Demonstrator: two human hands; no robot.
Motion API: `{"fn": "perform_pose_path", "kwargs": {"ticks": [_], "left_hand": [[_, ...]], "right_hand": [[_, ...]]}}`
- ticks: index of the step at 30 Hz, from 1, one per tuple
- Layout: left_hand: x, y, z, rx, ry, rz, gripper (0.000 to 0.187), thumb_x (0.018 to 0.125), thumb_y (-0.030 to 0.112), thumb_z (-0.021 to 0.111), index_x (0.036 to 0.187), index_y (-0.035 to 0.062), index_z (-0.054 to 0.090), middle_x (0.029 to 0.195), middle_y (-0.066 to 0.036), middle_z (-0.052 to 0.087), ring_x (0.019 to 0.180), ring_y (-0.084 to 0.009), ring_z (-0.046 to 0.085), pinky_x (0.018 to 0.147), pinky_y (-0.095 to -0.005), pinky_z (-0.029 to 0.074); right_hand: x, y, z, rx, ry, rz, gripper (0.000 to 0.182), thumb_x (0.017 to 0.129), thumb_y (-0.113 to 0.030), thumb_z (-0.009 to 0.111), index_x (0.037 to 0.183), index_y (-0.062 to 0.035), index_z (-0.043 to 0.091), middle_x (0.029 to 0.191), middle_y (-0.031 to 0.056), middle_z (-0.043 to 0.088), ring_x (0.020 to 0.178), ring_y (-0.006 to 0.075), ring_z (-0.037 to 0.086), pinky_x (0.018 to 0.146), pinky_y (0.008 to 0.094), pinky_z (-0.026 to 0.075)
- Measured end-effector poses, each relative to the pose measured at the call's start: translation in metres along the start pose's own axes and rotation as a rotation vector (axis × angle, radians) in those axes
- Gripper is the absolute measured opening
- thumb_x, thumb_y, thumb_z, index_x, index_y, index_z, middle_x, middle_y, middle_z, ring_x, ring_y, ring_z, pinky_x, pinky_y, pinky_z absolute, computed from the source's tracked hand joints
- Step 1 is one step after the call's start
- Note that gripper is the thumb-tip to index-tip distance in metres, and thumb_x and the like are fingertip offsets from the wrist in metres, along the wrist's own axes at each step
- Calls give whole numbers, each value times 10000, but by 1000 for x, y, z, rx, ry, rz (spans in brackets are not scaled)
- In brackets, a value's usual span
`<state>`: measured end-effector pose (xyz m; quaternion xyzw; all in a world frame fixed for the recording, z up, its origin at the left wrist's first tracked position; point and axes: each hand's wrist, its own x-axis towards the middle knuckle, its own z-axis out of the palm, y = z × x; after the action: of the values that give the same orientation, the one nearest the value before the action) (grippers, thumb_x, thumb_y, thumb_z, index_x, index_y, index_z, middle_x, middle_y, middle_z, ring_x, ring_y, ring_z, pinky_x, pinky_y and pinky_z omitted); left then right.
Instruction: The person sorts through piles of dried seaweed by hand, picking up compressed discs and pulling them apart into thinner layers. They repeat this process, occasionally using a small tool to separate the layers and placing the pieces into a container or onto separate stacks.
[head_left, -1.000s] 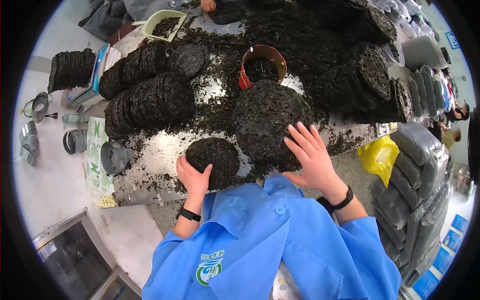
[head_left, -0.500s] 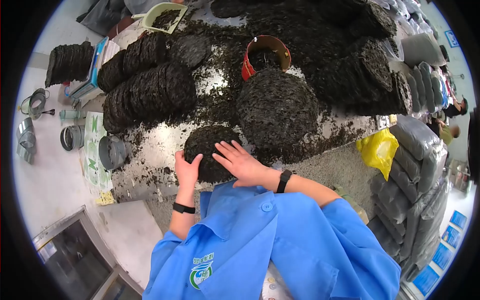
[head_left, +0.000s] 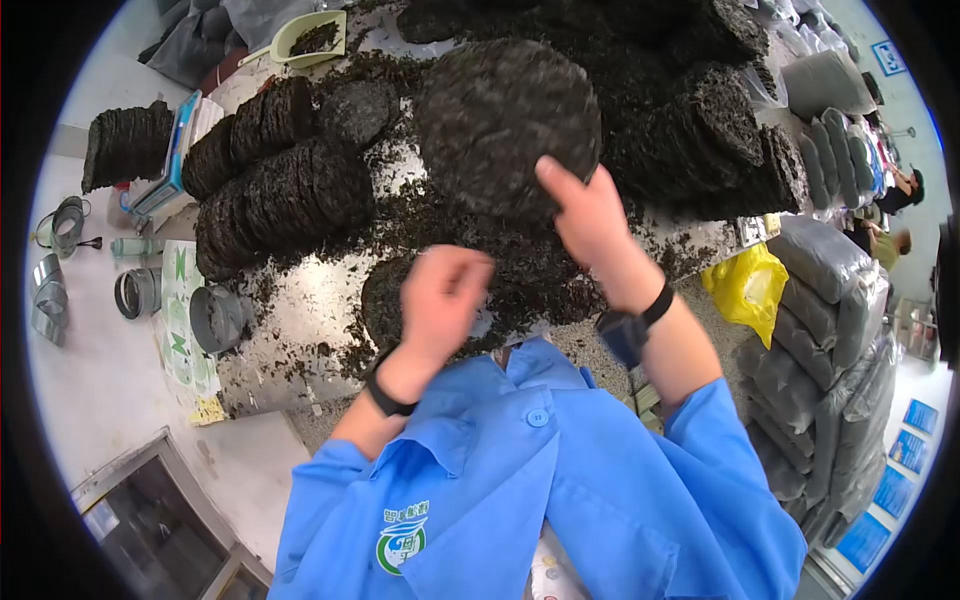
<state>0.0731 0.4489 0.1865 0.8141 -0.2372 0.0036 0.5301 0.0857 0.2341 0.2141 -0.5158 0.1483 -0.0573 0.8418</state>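
My right hand (head_left: 592,225) grips the near right edge of a large round dark disc (head_left: 508,125), thumb on its upper face. The disc is lifted and tilted over the table, and it hides the red container. My left hand (head_left: 440,300) hangs, blurred, above a smaller dark round cake (head_left: 382,300) at the table's near edge, its fingers curled; whether they hold anything is too blurred to tell. Loose dark flakes lie around the cake.
Rows of stacked dark discs (head_left: 285,205) stand at the left, more stacks (head_left: 690,140) at the right. Metal rings (head_left: 218,318) sit at the left edge. A yellow bag (head_left: 748,290) hangs at the right edge, near filled grey bags (head_left: 815,270). A scoop (head_left: 310,40) lies at the back.
The right hand has left the small cake, moved up and right, and taken hold of the large disc, now raised. The left hand has shifted right, its fingers curling.
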Motion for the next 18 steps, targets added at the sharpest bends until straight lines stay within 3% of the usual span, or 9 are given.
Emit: {"fn": "perform_pose_path", "kwargs": {"ticks": [1, 2, 4, 7, 10, 13, 18], "left_hand": [[3, 5, 26, -32, -133, 65, 64, 850, 35, 742, 911, 39, 720, 879, -106, 676, 848, -261, 662, 749, -347, 526], [4, 2, 53, -2, -156, 203, 126, 825, 64, 774, 941, 51, 725, 906, -111, 678, 861, -302, 657, 757, -367, 539], [3, -3, 86, 136, -175, 277, 169, 799, 98, 794, 951, 76, 722, 902, -86, 669, 857, -301, 644, 747, -393, 540], [1, -12, 108, 259, -199, 274, 174, 779, 118, 787, 932, 93, 707, 868, -60, 629, 851, -277, 624, 729, -397, 532], [-4, -17, 119, 403, -218, 282, 176, 754, 141, 779, 898, 101, 686, 836, -43, 590, 847, -256, 608, 709, -388, 522], [-1, -21, 130, 527, -237, 312, 187, 731, 155, 775, 873, 98, 667, 831, -43, 577, 841, -247, 599, 703, -379, 514], [10, -22, 118, 513, -315, 309, 200, 686, 127, 768, 841, 103, 645, 832, -68, 588, 867, -262, 608, 723, -386, 518]], "right_hand": [[14, -8, -10, 213, -9, 144, 346, 1013, -126, 643, 1325, 17, 602, 1225, 104, 703, 1087, 248, 680, 971, 406, 542], [27, -1, -19, 215, -7, 143, 346, 1013, -126, 643, 1325, 17, 602, 1225, 104, 703, 1087, 248, 680, 971, 406, 542], [44, 14, -37, 170, -29, 235, 343, 1010, -114, 644, 1329, 4, 598, 1235, 100, 695, 1103, 241, 674, 955, 429, 553], [49, 21, -41, -86, 81, 402, 320, 1010, -133, 652, 1304, -19, 600, 1215, 72, 678, 1067, 187, 651, 879, 388, 541], [53, 35, -49, 44, -21, 339, 317, 1007, -140, 660, 1295, -22, 601, 1154, 44, 682, 994, 157, 645, 807, 353, 528], [56, 34, -51, -32, 3, 338, 328, 1005, -136, 664, 1301, -15, 593, 1140, 47, 687, 980, 153, 650, 781, 329, 530], [61, 29, -59, -22, -65, 385, 355, 1014, -131, 644, 1342, -14, 573, 1220, 83, 688, 1059, 177, 668, 856, 335, 564]]}}
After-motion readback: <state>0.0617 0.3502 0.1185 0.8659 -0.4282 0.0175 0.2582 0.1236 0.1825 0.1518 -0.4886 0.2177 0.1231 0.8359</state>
